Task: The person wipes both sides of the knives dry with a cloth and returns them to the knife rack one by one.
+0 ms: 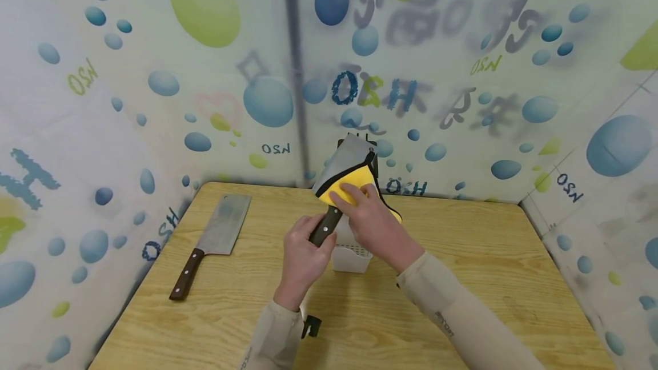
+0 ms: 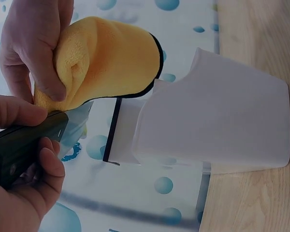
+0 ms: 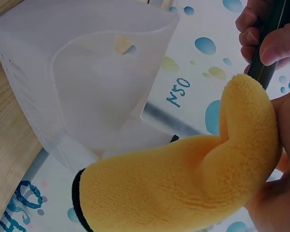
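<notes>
In mid-frame, the left hand (image 1: 304,253) grips a knife (image 1: 340,165) by the handle (image 1: 325,229); the right hand (image 1: 374,222) holds a yellow cloth (image 1: 361,175) against its blade (image 1: 350,152). A second knife (image 1: 217,237) lies at left on the table (image 1: 462,284).

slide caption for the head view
Left hand grips a cleaver handle, right hand holds a yellow cloth against the blade; another cleaver lies on the table.

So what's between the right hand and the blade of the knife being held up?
The yellow cloth: the head view shows it between the right hand and the held knife's blade.
</notes>
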Demonstrator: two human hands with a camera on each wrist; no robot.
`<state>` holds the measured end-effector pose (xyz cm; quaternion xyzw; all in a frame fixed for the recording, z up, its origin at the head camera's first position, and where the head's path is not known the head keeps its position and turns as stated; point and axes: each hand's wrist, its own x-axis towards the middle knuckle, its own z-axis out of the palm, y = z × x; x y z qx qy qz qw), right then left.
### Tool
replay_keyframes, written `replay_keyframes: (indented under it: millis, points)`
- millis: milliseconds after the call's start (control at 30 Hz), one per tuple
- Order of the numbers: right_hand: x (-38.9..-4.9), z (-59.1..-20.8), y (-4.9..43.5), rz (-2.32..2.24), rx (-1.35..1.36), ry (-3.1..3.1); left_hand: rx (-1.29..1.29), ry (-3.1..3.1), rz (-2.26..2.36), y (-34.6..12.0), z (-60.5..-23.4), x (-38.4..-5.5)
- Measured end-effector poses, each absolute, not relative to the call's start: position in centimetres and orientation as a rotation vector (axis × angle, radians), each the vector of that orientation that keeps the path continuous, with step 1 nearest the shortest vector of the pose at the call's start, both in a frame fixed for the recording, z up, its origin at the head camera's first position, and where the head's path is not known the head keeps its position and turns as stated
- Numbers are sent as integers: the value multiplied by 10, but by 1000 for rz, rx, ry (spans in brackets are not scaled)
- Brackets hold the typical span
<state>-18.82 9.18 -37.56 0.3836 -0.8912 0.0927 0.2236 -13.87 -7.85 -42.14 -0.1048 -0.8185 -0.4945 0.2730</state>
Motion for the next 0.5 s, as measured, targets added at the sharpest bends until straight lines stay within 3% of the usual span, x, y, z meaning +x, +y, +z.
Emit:
replay_keyframes:
  millis: [500]
  points:
    - [-181, -377, 90, 222, 1070, -2438, -214, -2185, -1393, -77, -420, -139]
